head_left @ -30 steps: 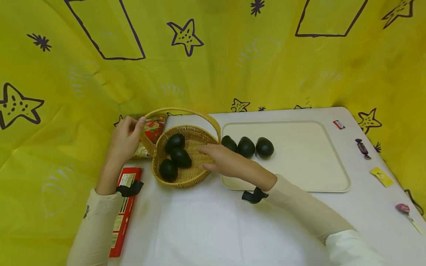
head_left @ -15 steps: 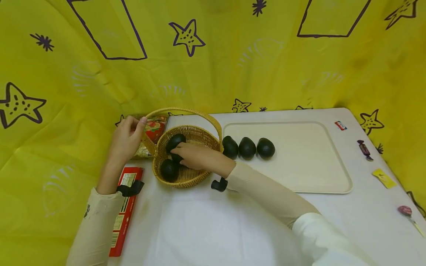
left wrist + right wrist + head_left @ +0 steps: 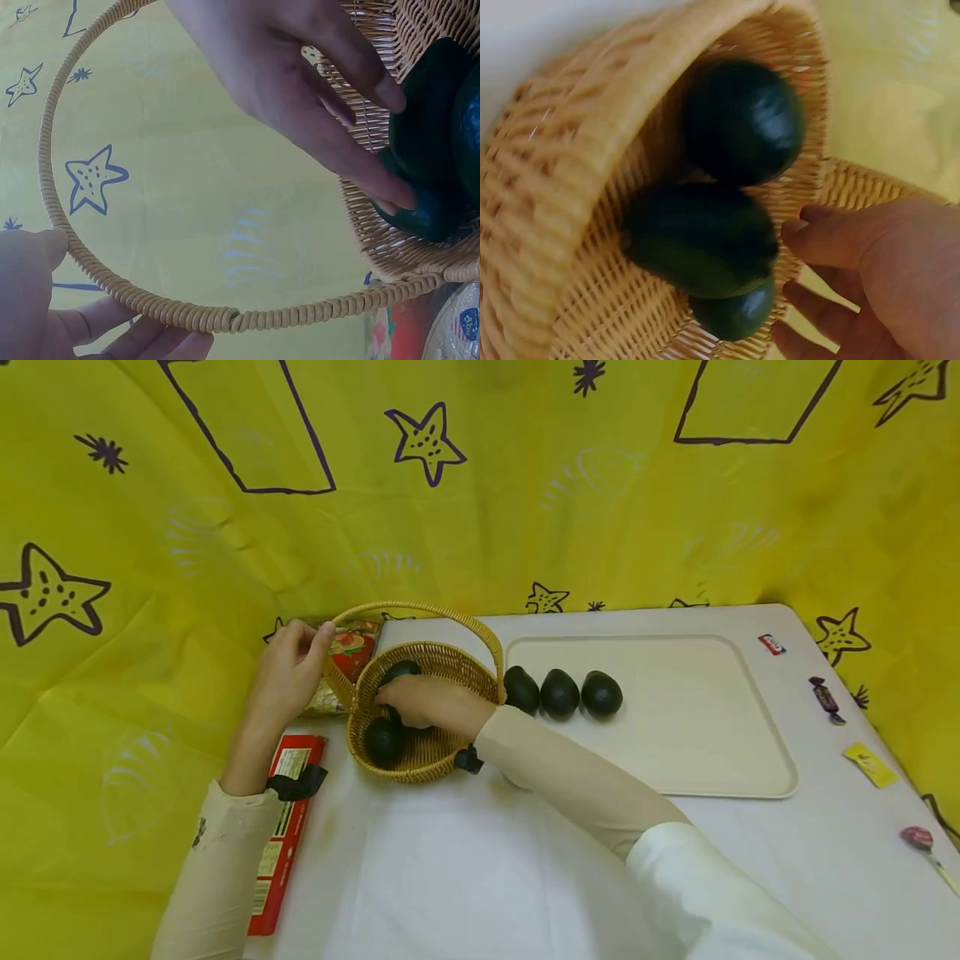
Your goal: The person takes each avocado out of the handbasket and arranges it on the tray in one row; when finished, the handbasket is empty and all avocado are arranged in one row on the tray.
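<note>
A wicker basket [image 3: 450,656] stands left of centre on the white table and holds three dark avocados. My left hand [image 3: 288,672] pinches its looped handle [image 3: 420,607] on the left side; in the left wrist view thumb and fingers [image 3: 112,330] wrap that handle [image 3: 52,150]. My right hand [image 3: 423,700] reaches into the basket and covers the middle avocado. Its nearly straight fingers [image 3: 375,187] lie on the fruit, and the thumb [image 3: 814,236] touches the middle avocado [image 3: 705,240]. One avocado [image 3: 401,671] shows above the hand, another [image 3: 382,739] below it.
A cream tray [image 3: 690,727] sits right of the basket with three avocados [image 3: 559,693] lined along its left side. A red box [image 3: 281,827] lies under my left forearm, and a snack packet [image 3: 348,647] sits behind the basket. Wrapped sweets [image 3: 825,697] dot the right edge.
My right hand has moved left from beside the tray into the basket and come down on the middle avocado. The left hand has kept its hold on the handle.
</note>
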Motion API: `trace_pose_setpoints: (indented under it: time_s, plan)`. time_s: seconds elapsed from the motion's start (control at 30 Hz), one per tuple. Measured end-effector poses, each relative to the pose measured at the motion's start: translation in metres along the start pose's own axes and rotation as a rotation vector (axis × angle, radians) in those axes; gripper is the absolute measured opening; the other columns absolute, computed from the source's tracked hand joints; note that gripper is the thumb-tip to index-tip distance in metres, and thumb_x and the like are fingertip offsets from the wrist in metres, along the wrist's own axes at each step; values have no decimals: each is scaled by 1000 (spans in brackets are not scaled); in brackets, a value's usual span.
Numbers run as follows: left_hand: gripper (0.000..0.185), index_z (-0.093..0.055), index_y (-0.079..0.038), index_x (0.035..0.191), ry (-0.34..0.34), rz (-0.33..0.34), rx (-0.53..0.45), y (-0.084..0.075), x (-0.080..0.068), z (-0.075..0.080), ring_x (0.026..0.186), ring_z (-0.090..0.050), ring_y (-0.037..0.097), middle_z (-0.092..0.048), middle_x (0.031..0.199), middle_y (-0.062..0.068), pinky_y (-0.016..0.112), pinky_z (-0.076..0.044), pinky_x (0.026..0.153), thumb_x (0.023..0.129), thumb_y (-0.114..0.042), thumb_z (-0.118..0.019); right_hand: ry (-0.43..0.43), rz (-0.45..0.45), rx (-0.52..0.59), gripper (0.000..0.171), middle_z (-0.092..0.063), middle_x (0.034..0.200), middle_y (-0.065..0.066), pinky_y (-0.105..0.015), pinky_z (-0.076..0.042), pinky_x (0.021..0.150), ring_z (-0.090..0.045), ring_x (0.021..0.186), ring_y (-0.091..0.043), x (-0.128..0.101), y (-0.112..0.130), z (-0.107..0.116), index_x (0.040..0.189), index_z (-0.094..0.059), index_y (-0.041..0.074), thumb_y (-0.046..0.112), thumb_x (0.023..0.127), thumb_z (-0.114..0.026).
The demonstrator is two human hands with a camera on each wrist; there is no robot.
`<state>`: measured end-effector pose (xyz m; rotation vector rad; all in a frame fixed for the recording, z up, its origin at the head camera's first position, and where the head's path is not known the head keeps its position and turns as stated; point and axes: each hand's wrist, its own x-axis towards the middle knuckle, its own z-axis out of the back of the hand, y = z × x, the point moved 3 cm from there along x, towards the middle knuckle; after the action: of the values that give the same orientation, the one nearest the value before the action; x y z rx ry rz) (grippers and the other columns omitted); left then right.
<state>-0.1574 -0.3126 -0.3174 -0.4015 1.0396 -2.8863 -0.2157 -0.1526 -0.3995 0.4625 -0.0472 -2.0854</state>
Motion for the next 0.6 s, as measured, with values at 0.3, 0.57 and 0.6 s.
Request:
trace_pose_setpoints:
  time_s: [0.3, 0.57, 0.6]
  plan:
    - [62, -58, 2, 113, 25, -2, 16, -1, 2, -1, 96, -51, 36, -56, 110, 21, 44, -38, 80, 111, -57, -40, 54, 9, -87, 45, -57, 155, -3, -37, -42, 119, -51, 145, -23, 3, -5, -1, 153, -57, 19, 8, 110, -55]
    - [59, -56, 3, 110, 17, 4, 3, 0, 1, 0, 99, -53, 37, -56, 112, 22, 45, -41, 84, 111, -55, -41, 40, -111, -158, 26, -67, 140, -10, -38, -57, 98, -66, 122, -24, -5, -9, 5, 132, -70, 12, 10, 109, -58]
    - [59, -56, 3, 110, 13, 1, 1, 0, 1, 0, 98, -53, 36, -56, 111, 22, 45, -41, 83, 111, -54, -41, 41, -131, -166, 25, -67, 139, -10, -38, -58, 96, -66, 121, -23, -6, -10, 6, 130, -71, 12, 11, 109, -57]
